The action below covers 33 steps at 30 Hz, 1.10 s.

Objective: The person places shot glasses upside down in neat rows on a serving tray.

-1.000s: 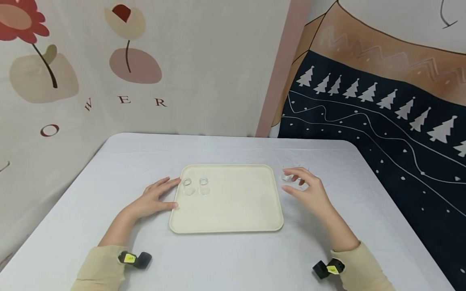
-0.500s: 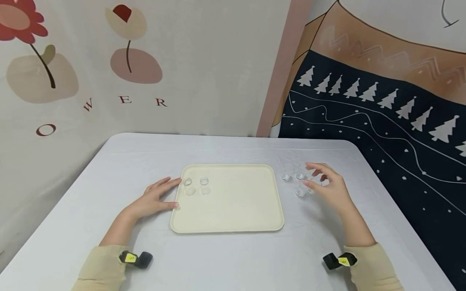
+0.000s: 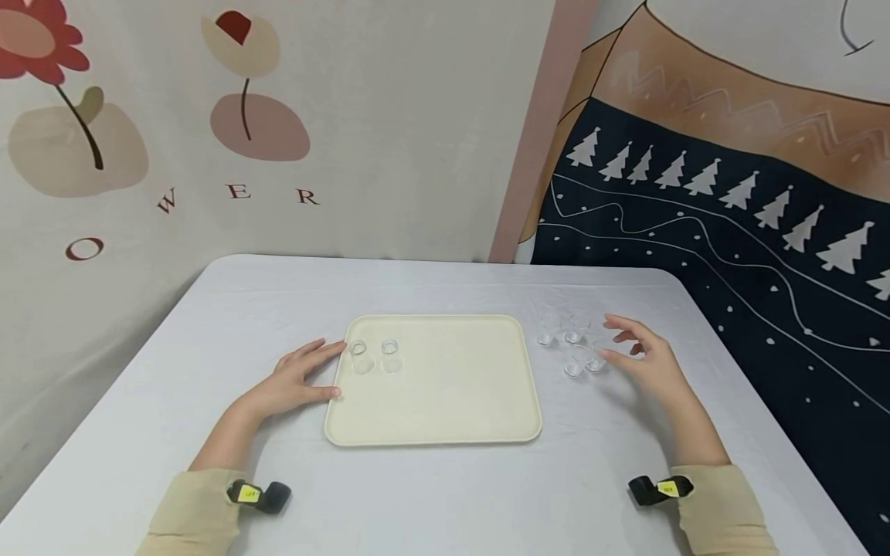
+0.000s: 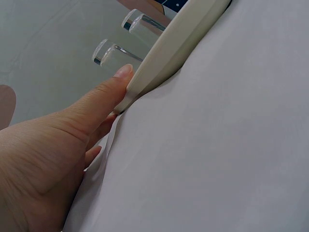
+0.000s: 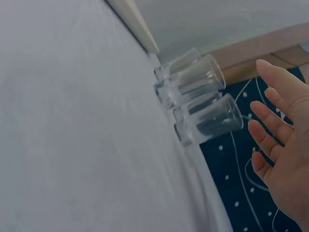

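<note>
Glasses [image 5: 193, 82] near right fingers [image 5: 286, 83]

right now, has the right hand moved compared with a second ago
Yes: in the head view, the right hand has moved rightward, farther from the tray.

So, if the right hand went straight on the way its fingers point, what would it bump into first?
Probably the nearest clear glass, the one just beside the right hand. Depth is hard to judge, though, so the hand might pass over its rim.
</note>
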Available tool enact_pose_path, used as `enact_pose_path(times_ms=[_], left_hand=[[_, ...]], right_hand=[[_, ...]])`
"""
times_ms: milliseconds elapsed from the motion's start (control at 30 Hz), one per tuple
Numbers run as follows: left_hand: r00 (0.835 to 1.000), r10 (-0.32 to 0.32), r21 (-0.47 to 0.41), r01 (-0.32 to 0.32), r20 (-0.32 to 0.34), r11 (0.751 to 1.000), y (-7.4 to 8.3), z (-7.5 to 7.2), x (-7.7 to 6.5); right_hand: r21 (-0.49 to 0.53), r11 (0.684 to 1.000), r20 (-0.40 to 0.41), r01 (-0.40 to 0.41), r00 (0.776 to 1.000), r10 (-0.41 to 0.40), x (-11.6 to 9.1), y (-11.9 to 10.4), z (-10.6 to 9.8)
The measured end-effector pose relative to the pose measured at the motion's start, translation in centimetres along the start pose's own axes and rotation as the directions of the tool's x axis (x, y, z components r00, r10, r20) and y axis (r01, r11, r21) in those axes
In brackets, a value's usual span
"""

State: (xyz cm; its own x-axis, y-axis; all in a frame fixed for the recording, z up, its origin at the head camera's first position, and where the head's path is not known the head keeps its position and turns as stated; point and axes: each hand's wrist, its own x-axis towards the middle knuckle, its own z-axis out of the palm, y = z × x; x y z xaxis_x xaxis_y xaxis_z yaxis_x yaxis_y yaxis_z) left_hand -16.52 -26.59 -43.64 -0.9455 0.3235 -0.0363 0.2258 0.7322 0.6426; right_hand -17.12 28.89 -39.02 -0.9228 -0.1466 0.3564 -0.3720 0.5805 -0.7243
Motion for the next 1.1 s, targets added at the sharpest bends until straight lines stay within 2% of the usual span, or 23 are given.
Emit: enact_pose_path(times_ms=[100,300,500,667,1100], left_hand=[[1.000,-0.002,0.000,0.002,0.000,1.000,0.0,0.0,-0.1],[1.000,-0.003,0.001,0.003,-0.001,1.000,-0.1,0.0,-0.1],[1.000,0.000,0.001,0.000,-0.003,1.000,-0.2,0.0,-0.1],[1.000,-0.005,0.001,0.005,-0.002,1.000,-0.2,0.0,-0.1],[1.000,-0.015,0.001,0.015,0.001,1.000,-0.4,0.1,0.1]], right_hand=[[0.006,0.999,0.030,-0.046,0.998,0.046,0.0,2.8,0.1],[0.031,0.992,0.095,-0.120,0.989,0.117,-0.3,4.4,0.2],[0.042,0.986,0.121,-0.163,0.980,0.157,-0.5,5.1,0.3],[0.006,0.983,0.144,-0.186,0.972,0.183,-0.6,5.5,0.5],[-0.054,0.979,0.144,-0.197,0.969,0.203,-0.8,5.9,1.3]])
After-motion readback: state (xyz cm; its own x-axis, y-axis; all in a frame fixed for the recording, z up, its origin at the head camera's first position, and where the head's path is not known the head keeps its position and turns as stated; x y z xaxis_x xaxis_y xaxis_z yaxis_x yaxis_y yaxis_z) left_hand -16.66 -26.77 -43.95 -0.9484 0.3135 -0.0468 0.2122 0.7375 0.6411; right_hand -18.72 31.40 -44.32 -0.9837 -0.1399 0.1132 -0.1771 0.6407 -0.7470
